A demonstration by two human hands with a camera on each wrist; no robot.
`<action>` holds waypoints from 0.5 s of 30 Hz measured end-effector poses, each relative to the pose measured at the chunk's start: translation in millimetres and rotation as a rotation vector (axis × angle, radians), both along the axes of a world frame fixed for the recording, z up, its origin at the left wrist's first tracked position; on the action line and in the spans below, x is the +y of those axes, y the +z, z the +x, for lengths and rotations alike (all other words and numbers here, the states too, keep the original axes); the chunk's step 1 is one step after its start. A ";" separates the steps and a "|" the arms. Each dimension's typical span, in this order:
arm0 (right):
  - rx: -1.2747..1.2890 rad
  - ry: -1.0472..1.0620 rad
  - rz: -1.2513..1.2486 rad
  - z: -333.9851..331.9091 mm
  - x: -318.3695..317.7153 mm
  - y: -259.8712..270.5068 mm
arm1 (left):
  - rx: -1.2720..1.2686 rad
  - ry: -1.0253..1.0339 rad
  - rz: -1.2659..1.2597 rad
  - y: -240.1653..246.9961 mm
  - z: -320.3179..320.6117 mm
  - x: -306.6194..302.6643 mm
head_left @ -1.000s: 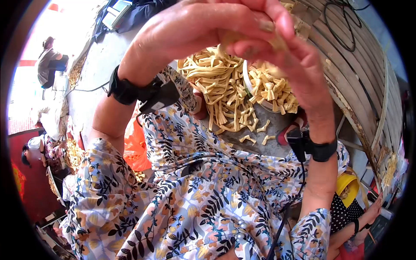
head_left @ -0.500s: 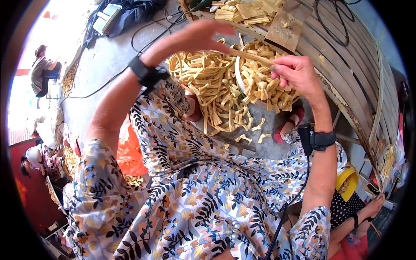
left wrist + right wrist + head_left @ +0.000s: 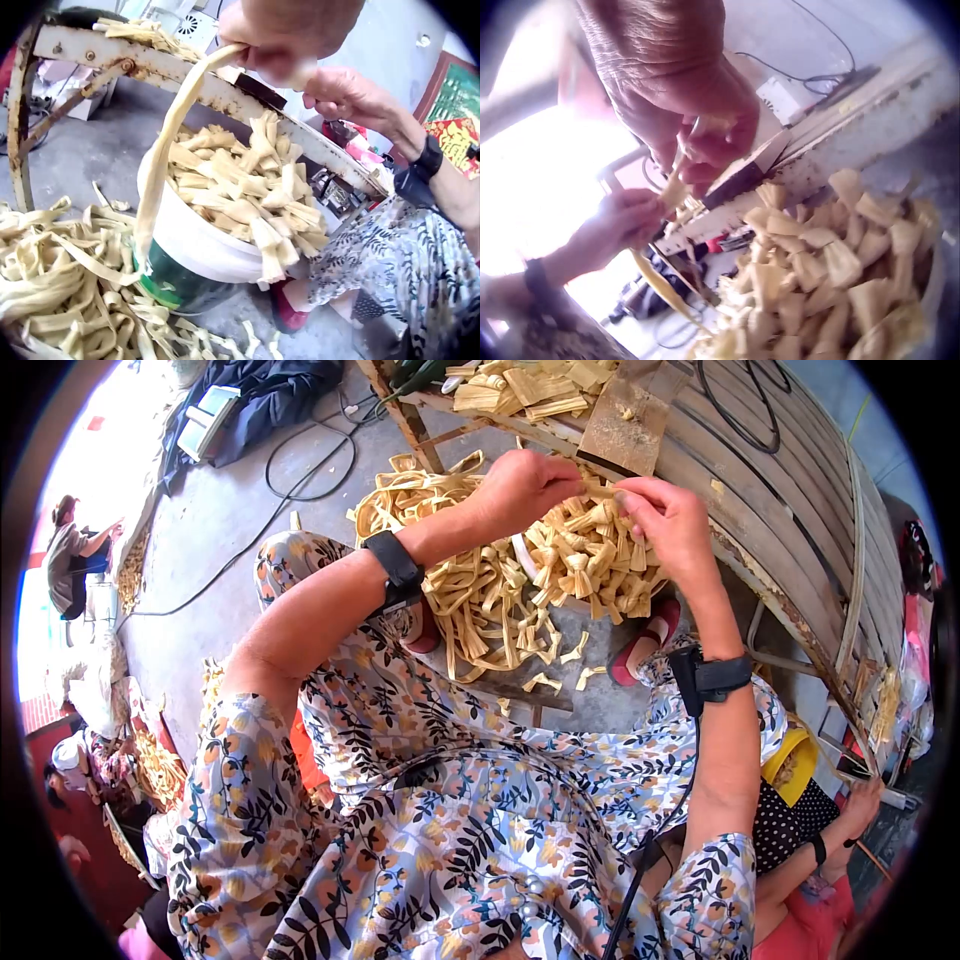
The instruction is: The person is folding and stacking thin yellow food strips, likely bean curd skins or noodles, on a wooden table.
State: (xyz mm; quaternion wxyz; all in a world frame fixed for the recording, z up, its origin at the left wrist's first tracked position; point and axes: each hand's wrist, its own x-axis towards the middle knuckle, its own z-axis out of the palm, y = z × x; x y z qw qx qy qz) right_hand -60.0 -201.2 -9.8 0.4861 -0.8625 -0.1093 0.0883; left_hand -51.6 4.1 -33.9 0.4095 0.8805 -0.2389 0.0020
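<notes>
Both hands meet above a white-rimmed bucket (image 3: 196,247) heaped with knotted bean curd strips (image 3: 225,180). My left hand (image 3: 528,490) pinches a long pale yellow bean curd strip (image 3: 166,142), whose loose length hangs past the bucket toward the pile in the left wrist view. With thumb and fingers, my right hand (image 3: 672,525) pinches the strip's other end; a short piece spans the gap between the two hands in the right wrist view. Left of the bucket lies a tangled pile of untied strips (image 3: 470,595) on the floor.
A slatted wooden bench (image 3: 800,510) with a rusty edge runs along the right, bearing a wooden block (image 3: 622,425) and flat yellow pieces (image 3: 530,388). A few knots (image 3: 543,683) lie near the red shoes (image 3: 648,645). A black cable (image 3: 300,480) crosses the floor.
The hands were raised close to the head, then apart with the strip stretched between them. Now they are closer together again, the left hand having moved toward the right. The head view has shifted slightly.
</notes>
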 end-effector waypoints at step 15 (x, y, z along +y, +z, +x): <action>0.579 0.389 0.436 -16.2 20.1 12.6 | 0.358 -0.189 -0.234 21.4 28.2 22.7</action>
